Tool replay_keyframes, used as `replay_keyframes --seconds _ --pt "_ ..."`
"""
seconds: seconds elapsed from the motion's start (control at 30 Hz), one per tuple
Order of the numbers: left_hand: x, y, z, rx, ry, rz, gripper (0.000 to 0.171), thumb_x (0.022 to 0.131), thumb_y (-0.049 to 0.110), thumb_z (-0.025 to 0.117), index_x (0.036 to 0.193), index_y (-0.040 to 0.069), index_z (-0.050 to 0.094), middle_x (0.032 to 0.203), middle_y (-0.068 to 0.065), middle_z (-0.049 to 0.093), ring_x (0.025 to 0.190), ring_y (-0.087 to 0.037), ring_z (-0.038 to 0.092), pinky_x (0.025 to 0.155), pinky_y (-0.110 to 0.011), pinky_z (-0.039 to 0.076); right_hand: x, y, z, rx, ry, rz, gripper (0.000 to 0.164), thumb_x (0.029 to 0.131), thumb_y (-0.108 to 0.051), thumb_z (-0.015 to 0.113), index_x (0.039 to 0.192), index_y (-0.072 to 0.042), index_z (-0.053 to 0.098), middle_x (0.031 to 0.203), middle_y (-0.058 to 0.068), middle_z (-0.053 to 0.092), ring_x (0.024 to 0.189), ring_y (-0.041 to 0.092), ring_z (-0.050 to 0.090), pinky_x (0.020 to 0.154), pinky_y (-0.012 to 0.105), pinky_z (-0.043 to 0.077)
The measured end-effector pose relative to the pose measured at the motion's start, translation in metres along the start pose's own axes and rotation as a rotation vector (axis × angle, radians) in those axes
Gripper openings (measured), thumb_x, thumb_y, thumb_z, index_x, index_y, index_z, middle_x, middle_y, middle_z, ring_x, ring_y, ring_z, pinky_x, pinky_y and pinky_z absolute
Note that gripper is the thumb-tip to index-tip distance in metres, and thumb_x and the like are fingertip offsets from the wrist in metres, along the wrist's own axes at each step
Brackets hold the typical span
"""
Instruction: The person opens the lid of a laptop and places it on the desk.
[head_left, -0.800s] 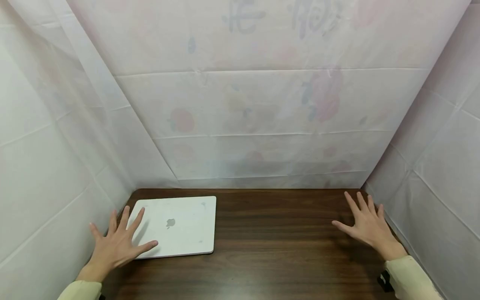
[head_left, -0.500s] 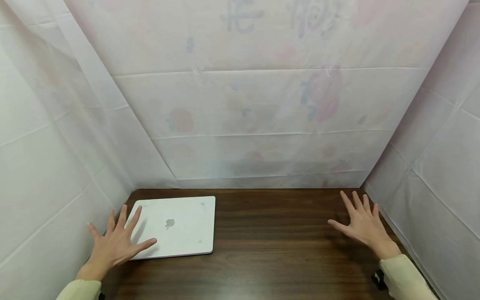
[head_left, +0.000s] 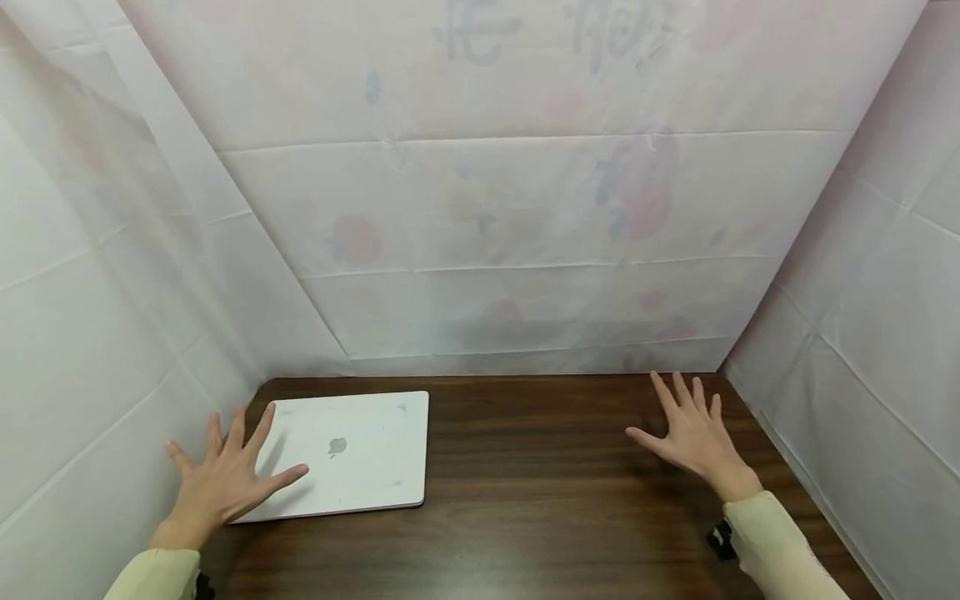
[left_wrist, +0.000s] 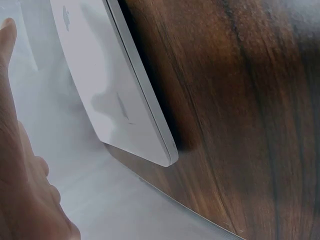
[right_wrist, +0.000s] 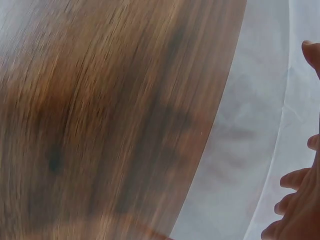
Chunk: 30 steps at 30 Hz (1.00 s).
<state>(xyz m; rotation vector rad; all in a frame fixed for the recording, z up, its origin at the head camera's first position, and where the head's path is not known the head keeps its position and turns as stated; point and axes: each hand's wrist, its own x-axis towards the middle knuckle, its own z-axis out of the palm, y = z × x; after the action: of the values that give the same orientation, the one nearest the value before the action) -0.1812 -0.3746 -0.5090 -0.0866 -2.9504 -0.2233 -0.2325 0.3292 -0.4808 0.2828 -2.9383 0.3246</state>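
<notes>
A closed silver laptop (head_left: 375,450) with an apple logo on its lid lies flat at the left of the dark wooden table. My left hand (head_left: 221,483), fingers spread wide, hovers at the laptop's left end and casts a shadow on the lid. In the left wrist view the laptop (left_wrist: 115,85) shows its lid and near edge, with the hand (left_wrist: 25,185) apart from it. Over the right part of the table hangs my right hand (head_left: 697,437), its fingers spread and holding nothing. Part of the right hand (right_wrist: 300,200) also shows at the edge of the right wrist view.
The wooden table (head_left: 525,467) has its far edge against a pale fabric curtain (head_left: 510,208) with faint printed fruit. Similar white curtains close off the left side (head_left: 90,333) and the right side (head_left: 892,333).
My right hand has moved left, inward over the table, fingers still spread. The left hand has shifted slightly left, while the whole head view has drifted a little. The laptop stays in place.
</notes>
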Motion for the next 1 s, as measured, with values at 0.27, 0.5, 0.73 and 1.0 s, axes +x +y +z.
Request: replay_keyframes --seconds 0.27,0.5,0.73,1.0 --pt "0.005 -0.006 -0.001 -0.028 -0.035 -0.017 0.115 0.084 0.083 0.057 0.166 0.034 -0.009 0.165 -0.037 0.01 0.149 -0.065 -0.007 0.088 -0.088 -0.028 0.011 -0.019 0.01 0.044 -0.001 -0.023 0.111 0.088 -0.074 0.063 0.168 -0.018 0.012 0.167 0.034 0.014 0.148 0.067 0.006 0.109 0.086 0.006" --pt "0.011 -0.009 0.0 -0.031 -0.052 -0.028 0.116 0.085 0.084 0.055 0.165 0.032 -0.011 0.166 -0.037 0.005 0.148 -0.066 -0.01 0.087 -0.088 -0.028 0.016 -0.035 0.022 0.074 -0.012 -0.025 0.11 0.088 -0.076 0.062 0.168 -0.021 0.011 0.168 0.032 0.014 0.15 0.065 0.005 0.111 0.084 0.006" --pt "0.012 -0.009 0.0 -0.044 -0.045 -0.029 0.117 0.085 0.083 0.056 0.166 0.032 -0.01 0.165 -0.039 0.005 0.147 -0.067 -0.008 0.086 -0.089 -0.027 0.016 -0.05 0.032 0.11 -0.016 -0.016 0.108 0.087 -0.075 0.063 0.167 -0.017 0.018 0.169 0.03 0.014 0.151 0.062 0.005 0.112 0.083 0.005" --pt "0.017 -0.01 0.002 -0.053 -0.049 -0.039 0.115 0.086 0.083 0.055 0.165 0.032 -0.011 0.165 -0.04 0.002 0.146 -0.069 -0.007 0.086 -0.089 -0.028 0.018 -0.063 0.043 0.129 -0.02 -0.025 0.109 0.087 -0.076 0.063 0.167 -0.021 0.015 0.17 0.027 0.013 0.153 0.06 0.004 0.114 0.082 0.005"
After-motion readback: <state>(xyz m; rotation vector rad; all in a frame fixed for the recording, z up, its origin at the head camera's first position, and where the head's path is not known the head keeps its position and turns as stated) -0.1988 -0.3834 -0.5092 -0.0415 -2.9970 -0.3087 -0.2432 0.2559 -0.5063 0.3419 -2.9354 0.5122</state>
